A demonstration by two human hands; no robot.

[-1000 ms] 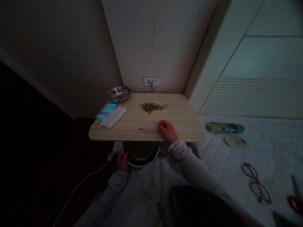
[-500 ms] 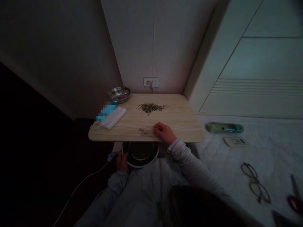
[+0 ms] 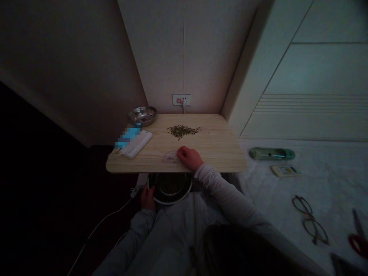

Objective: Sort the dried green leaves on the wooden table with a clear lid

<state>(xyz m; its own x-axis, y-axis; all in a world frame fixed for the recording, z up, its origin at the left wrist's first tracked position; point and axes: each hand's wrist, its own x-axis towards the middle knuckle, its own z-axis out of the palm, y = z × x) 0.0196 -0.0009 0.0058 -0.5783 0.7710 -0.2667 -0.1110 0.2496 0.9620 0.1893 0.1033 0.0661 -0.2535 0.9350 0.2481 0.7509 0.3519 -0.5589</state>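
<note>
My right hand (image 3: 188, 157) rests on the wooden table (image 3: 218, 153) near its front edge, fingers closed on a small pale flat piece (image 3: 170, 157) that lies over a few dark seeds. A heap of dark seeds (image 3: 182, 131) sits further back on the table. Below the table's front edge my left hand (image 3: 148, 197) grips the rim of a dark round bowl (image 3: 169, 188) held in my lap. The light is dim.
A steel dish (image 3: 142, 115) and a white flat device (image 3: 135, 143) lie at the table's left. A wall socket (image 3: 181, 99) is behind. On the white bed at right lie a green case (image 3: 271, 154), a small card (image 3: 284, 170), glasses (image 3: 310, 220) and scissors (image 3: 358, 239).
My right hand has slid the pale piece leftward along the front of the table, sweeping the few loose seeds with it. The left hand and bowl have stayed put.
</note>
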